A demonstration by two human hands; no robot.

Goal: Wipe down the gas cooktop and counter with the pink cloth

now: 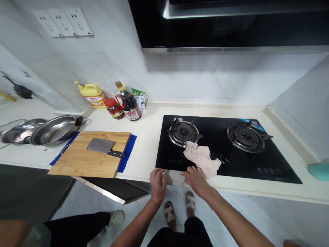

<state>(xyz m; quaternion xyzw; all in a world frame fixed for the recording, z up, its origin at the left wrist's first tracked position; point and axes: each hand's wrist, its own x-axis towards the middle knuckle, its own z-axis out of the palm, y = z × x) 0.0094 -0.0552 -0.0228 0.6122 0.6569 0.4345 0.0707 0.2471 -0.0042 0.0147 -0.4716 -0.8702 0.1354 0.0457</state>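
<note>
My left hand [158,184] is closed at the counter's front edge, by the near left corner of the black gas hob [213,164]. A small whitish bit shows at its fingertips. My right hand [195,179] is at the same edge, fingers pinched together, with a small dark tip showing at them. What either hand holds is too small to name. Just beyond my right hand a crumpled pale pink cloth [203,157] lies over the hob's front and hangs towards the counter edge.
Left on the counter, a cleaver [101,145] lies on a wooden cutting board [84,161] over a blue cloth [130,151]. Pans [55,130], a soy sauce bottle [131,106] and a yellow jug [92,96] stand behind. Below, a cabinet door [115,188] hangs open. Another person's leg [77,226] is at left.
</note>
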